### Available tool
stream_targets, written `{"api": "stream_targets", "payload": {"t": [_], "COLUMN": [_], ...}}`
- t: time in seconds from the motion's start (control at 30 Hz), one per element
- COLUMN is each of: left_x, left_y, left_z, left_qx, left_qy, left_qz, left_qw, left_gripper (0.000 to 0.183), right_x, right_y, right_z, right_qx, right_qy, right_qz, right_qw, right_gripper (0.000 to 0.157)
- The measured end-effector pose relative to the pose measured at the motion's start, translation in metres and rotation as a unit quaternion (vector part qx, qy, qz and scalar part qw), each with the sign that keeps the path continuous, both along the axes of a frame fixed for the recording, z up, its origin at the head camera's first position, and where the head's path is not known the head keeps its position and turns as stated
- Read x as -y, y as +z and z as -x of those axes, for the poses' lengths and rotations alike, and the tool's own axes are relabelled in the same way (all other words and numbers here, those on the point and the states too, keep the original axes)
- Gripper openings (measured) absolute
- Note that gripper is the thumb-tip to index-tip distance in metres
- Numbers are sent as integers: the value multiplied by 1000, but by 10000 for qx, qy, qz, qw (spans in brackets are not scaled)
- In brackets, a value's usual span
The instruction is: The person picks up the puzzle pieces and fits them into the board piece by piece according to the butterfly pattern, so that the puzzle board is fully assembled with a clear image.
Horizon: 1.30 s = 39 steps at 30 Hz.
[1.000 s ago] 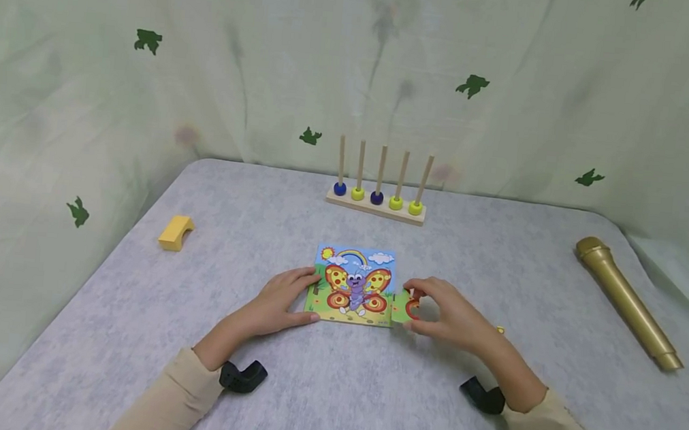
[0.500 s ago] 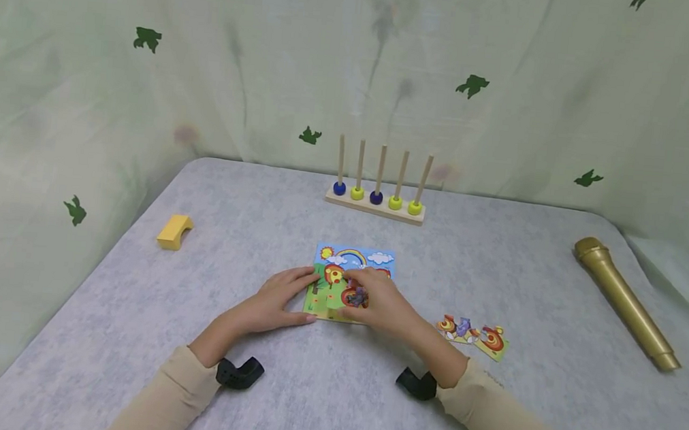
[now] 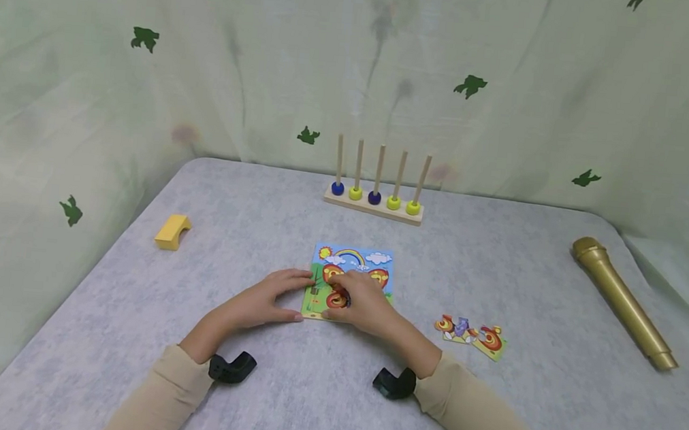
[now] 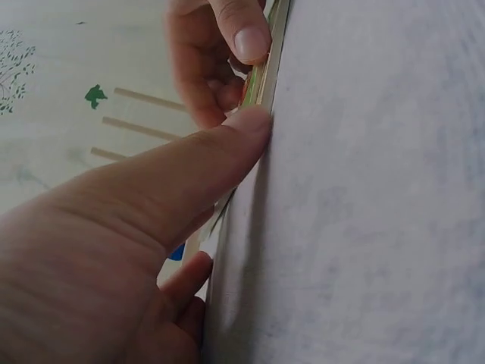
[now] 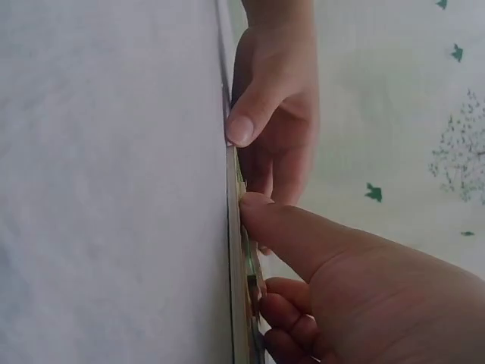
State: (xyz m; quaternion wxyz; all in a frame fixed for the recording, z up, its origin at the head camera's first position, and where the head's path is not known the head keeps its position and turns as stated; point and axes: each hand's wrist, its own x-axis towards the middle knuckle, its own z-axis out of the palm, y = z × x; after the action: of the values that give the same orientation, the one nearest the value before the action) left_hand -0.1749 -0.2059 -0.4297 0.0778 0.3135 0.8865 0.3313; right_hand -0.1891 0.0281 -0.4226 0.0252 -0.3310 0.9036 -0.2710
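A butterfly jigsaw puzzle board (image 3: 319, 295) with a rainbow and sun along its top lies flat on the table. My left hand (image 3: 258, 298) rests at its left side, fingertips on the left edge and thumb at the near corner. Over the lower left of the picture, my right hand (image 3: 364, 303) pinches a puzzle piece (image 3: 337, 300) with a red and orange wing pattern, close against the board. The right hand hides much of the picture's middle. In the right wrist view the right thumb (image 5: 256, 203) presses along the near side, low over the board's edge.
Loose puzzle pieces (image 3: 490, 340) lie right of the board. A wooden peg stand (image 3: 373, 207) with blue and yellow beads stands behind it. A yellow arch block (image 3: 172, 233) is at the left, a gold microphone (image 3: 622, 301) at the right.
My right hand has carried the puzzle piece leftward from beside the board to its lower left part and lowered it there. Loose pieces once hidden now show. The left hand stays at the edge.
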Motion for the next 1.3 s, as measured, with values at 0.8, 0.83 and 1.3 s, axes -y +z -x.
{"api": "stream_targets", "payload": {"t": [0.8, 0.83, 1.3], "left_x": [3, 3, 2], "left_y": [1, 1, -1], "left_z": [2, 1, 2], "left_qx": [96, 108, -9], "left_qy": [-148, -144, -187], "left_qz": [-80, -78, 8], "left_qw": [9998, 9998, 9998], "left_gripper": [42, 42, 42], "right_x": [-8, -8, -11], "right_y": [1, 2, 1], "right_z": [8, 8, 9], "right_qx": [929, 916, 756], "right_qy": [281, 292, 442], "right_qz": [-15, -23, -24], "right_qw": [9953, 9954, 9962], "right_gripper": [55, 54, 45]}}
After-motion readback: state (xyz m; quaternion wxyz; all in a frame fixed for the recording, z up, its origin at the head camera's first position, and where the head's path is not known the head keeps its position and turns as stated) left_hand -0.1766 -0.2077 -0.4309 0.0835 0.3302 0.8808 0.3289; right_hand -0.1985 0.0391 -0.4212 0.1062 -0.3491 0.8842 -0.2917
